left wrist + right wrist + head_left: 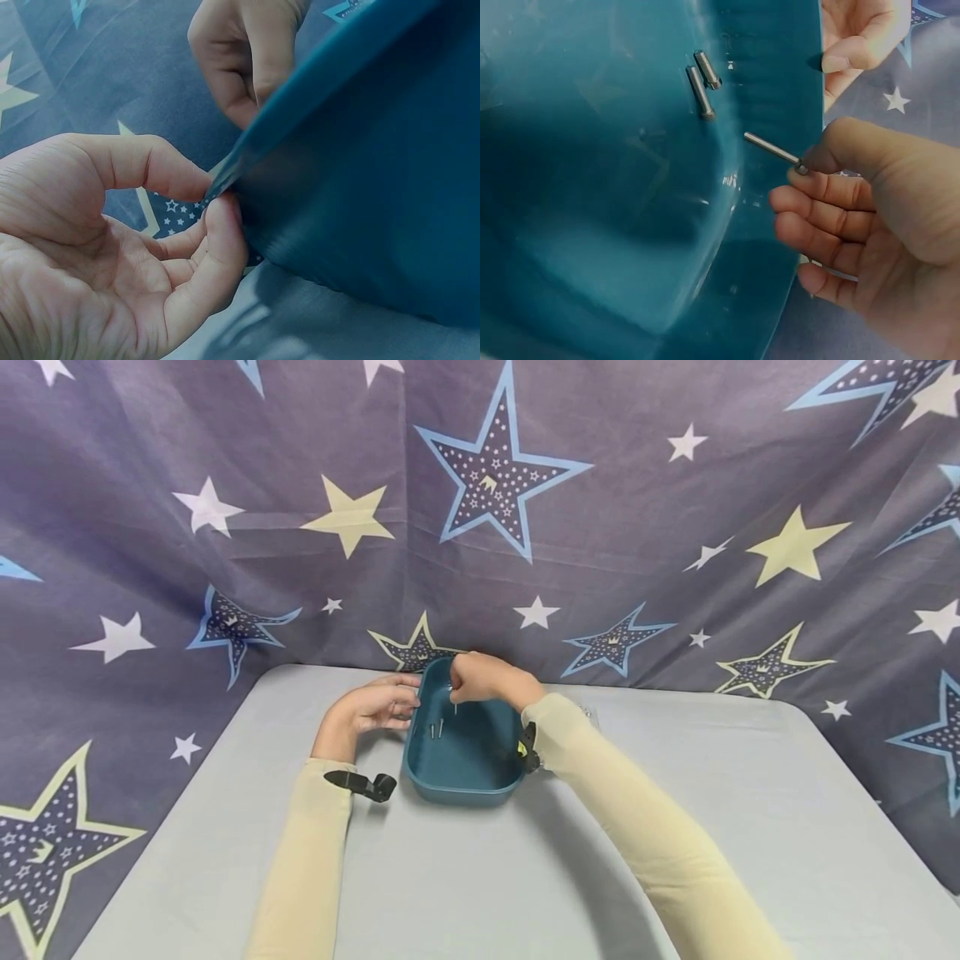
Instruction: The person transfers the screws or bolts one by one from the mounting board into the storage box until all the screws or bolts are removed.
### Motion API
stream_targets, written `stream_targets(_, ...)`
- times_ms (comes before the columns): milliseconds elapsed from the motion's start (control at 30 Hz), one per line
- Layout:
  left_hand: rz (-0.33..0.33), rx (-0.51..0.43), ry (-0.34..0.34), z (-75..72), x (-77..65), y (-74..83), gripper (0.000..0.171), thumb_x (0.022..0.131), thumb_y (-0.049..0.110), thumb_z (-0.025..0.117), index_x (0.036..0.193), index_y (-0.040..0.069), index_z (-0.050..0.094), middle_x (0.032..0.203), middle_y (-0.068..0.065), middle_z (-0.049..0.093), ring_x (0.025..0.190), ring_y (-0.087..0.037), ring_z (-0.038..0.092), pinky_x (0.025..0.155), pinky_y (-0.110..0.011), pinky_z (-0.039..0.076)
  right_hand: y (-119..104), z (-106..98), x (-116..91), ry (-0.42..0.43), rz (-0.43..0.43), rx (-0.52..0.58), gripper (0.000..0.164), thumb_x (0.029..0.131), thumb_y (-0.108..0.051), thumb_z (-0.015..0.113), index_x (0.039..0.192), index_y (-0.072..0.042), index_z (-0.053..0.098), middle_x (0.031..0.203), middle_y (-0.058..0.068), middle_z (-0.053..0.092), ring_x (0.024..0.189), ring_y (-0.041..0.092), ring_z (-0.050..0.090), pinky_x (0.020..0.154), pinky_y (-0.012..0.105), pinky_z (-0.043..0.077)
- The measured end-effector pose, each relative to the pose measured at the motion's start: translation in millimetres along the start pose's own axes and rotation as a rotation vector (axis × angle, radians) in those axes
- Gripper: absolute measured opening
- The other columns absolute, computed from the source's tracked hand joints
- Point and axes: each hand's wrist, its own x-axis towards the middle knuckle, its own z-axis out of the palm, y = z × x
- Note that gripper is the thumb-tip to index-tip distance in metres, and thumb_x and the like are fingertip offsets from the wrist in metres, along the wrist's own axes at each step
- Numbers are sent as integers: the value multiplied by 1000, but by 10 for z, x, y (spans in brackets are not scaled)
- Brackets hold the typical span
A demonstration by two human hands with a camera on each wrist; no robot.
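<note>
A deep teal plastic tub (465,795) sits on the table. My left hand (378,703) is at its left side, and in the left wrist view its thumb and forefinger (225,247) pinch the tub's edge. Over the tub's far part, my right hand (487,681) holds a small metal bolt (772,148) by its head between thumb and forefinger, shank pointing away from the fingers. Two similar loose items lie on the tub floor: a longer bolt (700,93) and a shorter bolt (707,70), side by side.
A white-covered table (712,827) spreads around the tub. Behind it hangs a dark star-patterned cloth (637,552). Partly hidden by the right forearm, a small clear item (590,716) lies right of the tub. Each wrist carries a black camera strap (360,783).
</note>
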Motion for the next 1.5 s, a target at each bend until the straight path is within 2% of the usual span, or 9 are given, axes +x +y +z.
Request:
stream_targets(333,0,6,5,-15,32,-13,69,90,-1,51,154,-5,23,85,5,66,66,-4,60,65,-22,55,-74,70,93,-72,69,-3,38,92,-11,69,63,-17,45,56,-7,36,53,8,32,53,23,30)
stream_targets(467,-2,9,10,-2,14,-5,69,90,0,51,154,-5,23,84,6,65,66,-3,59,65,-21,54,-89,86,108,-86,99,24,25,92,-10,69,70,-13,58,62,-2,56,59,12,54,57,23,38)
stream_targets(567,-4,16,11,11,3,-3,68,91,1,51,153,-4,24,84,6,63,66,-3,59,65,-22,54,-102,101,105,-115,119,45,10,93,-9,68,83,-8,67,79,7,72,73,19,67,62,24,44)
stream_targets(667,-3,20,14,15,0,-7,67,91,1,51,153,-4,25,84,6,64,67,-3,59,66,-22,54,-116,121,106,-151,120,47,9,95,-8,66,86,-6,66,90,15,75,73,19,66,64,24,44)
stream_targets(733,0,16,14,12,4,-11,67,91,1,51,153,-4,25,84,7,64,67,-3,59,66,-22,55,-127,134,106,-163,117,37,13,95,-8,66,83,-8,63,90,15,75,68,15,60,63,24,44)
stream_targets(867,4,11,12,1,12,-19,67,91,0,51,153,-5,24,82,8,66,68,-3,60,67,-22,54,-139,164,117,-168,111,32,21,94,-6,66,76,-13,58,80,10,71,63,11,56,61,23,44)
stream_targets(1067,8,10,11,1,11,-18,63,94,0,50,152,-4,25,83,7,66,68,-3,61,67,-22,55,-137,216,156,-174,116,31,23,94,-3,63,75,-13,57,71,2,62,62,11,55,59,22,43)
stream_targets(1300,2,5,14,8,9,-10,61,94,1,51,150,-2,28,84,6,66,68,-3,61,68,-22,55,-132,270,170,-201,131,37,22,95,-4,62,76,-13,59,88,16,75,65,14,59,59,22,45)
stream_targets(1500,-1,3,15,11,6,-6,63,94,0,51,151,-3,26,83,6,66,68,-4,61,66,-22,55,-120,303,166,-197,147,34,22,96,-4,62,75,-11,60,90,18,76,67,16,62,59,22,46)
